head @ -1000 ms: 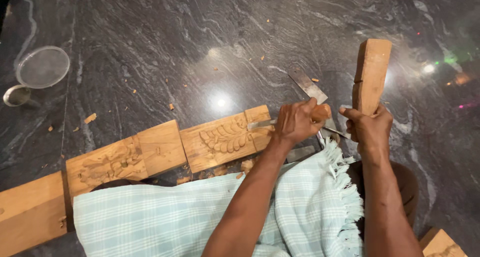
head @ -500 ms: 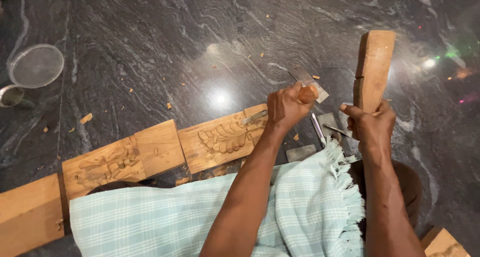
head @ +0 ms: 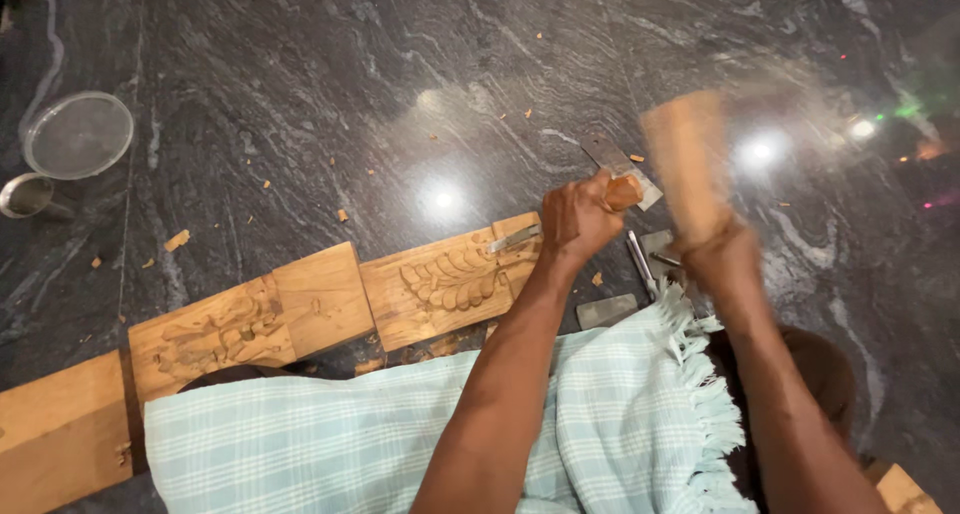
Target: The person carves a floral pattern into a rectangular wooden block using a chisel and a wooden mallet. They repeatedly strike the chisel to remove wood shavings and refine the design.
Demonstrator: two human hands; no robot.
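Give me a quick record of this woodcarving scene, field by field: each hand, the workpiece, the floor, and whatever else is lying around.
left hand: gripping a chisel by its wooden handle, blade on the carved plank
right hand: holding a wooden mallet, blurred with motion, raised beside the chisel handle
workpiece: long wooden plank with leaf-like relief carving, lying on the floor
lap: pale checked cloth with a fringe
floor: dark veined stone, scattered with wood chips
spare tools: metal blades beside the right hand
far left: round sieve and small metal cup
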